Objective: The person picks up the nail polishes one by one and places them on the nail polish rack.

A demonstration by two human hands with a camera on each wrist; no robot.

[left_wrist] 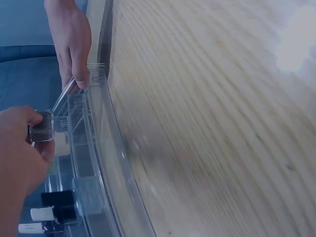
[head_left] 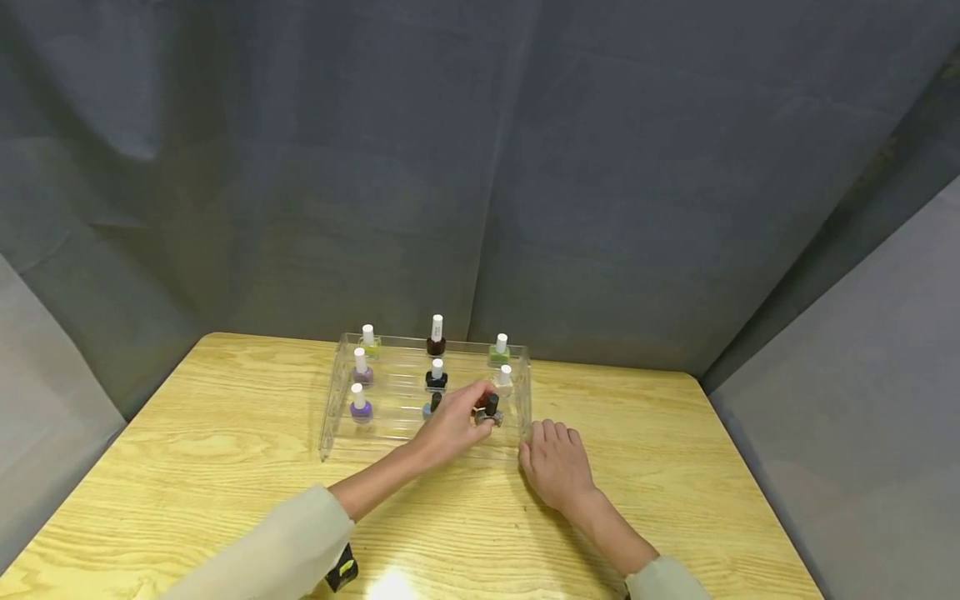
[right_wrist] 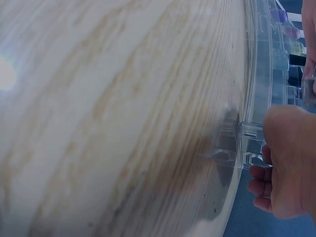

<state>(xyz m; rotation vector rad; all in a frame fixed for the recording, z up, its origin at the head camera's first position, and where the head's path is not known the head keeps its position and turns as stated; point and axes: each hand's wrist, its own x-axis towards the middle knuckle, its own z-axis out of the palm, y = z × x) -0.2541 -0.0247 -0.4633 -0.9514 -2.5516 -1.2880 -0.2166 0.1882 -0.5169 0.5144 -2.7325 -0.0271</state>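
Note:
A clear stepped display rack [head_left: 397,431] holds several nail polish bottles in rows. At its front right, my left hand [head_left: 450,425] pinches a nail polish bottle with a black cap [head_left: 491,406] between thumb and fingers. In the left wrist view this bottle [left_wrist: 42,126] shows greyish glass beside the rack. My right hand [head_left: 558,467] holds the rack's right end near the front corner, its fingers curled there in the right wrist view. A purple bottle [head_left: 361,408] stands at the front left; a blue bottle [head_left: 427,411] is partly hidden by my left hand.
Behind stand white-capped bottles, including a black one [head_left: 437,380] and a green one [head_left: 498,354]. A dark object with a yellow mark [head_left: 343,571] lies beside my left sleeve. The wooden table [head_left: 225,417] ends at a grey curtain [head_left: 360,167].

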